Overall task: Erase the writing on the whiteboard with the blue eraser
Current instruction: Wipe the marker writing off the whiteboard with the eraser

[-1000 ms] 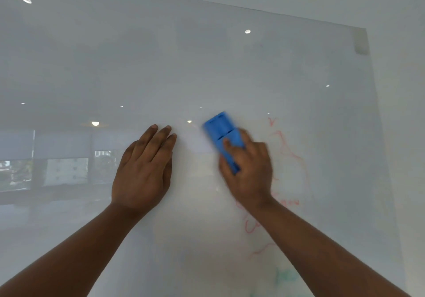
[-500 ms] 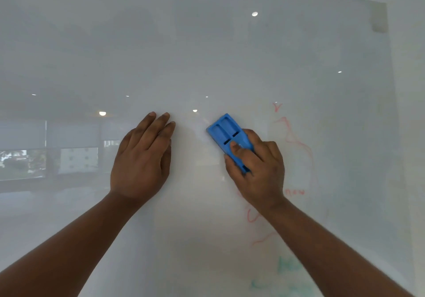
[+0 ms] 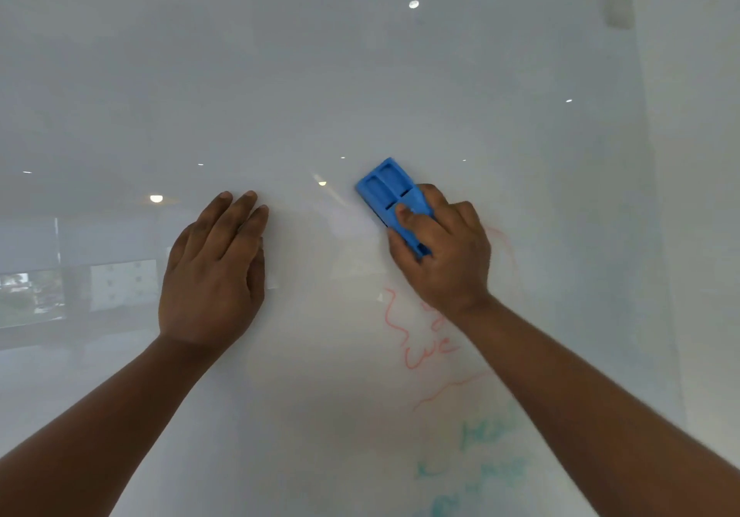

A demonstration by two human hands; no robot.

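Note:
A glossy whiteboard (image 3: 360, 76) fills the view. My right hand (image 3: 444, 252) presses the blue eraser (image 3: 390, 196) flat against the board, its top end tilted up and to the left. Faint red writing (image 3: 420, 350) lies below and right of that hand, partly hidden by my wrist. Smeared green writing (image 3: 480, 460) sits lower down. My left hand (image 3: 214, 272) rests flat on the board to the left of the eraser, fingers together, holding nothing.
The board's right edge (image 3: 656, 276) meets a white wall. A small grey mount (image 3: 618, 2) sits at the board's top right corner. Ceiling lights and windows are reflected in the board's left half.
The eraser and my right hand have shifted slightly up and to the right. More red writing shows below the hand, and red marks above it are gone. My left hand has stayed flat.

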